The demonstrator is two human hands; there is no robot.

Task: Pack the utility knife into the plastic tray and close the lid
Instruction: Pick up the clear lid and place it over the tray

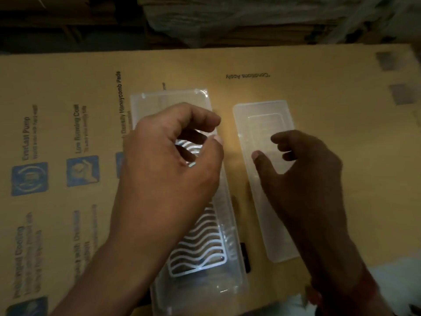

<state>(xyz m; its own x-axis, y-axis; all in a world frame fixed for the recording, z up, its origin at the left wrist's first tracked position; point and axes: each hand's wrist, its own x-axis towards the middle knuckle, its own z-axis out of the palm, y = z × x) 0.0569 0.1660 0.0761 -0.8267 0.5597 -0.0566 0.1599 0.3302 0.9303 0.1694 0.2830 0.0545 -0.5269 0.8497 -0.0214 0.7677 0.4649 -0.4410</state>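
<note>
A clear plastic tray (230,226) lies lengthwise on the cardboard, a little left of centre. Inside it rests the utility knife (200,245), its handle marked with white wavy lines; my left hand (168,169) hovers over the tray's middle and hides much of the knife. That hand's fingers are curled and apart, with nothing visible in them. To the right lies the separate translucent lid (255,124), flat on the cardboard. My right hand (303,179) hangs over the lid's middle, fingers spread and bent, holding nothing that I can see.
The work surface is a large flattened cardboard box (319,87) printed with blue icons and text on its left part. Beyond its far edge stand dark stacked cartons and wrapped bundles (227,19). A pale surface (391,281) shows at the lower right corner.
</note>
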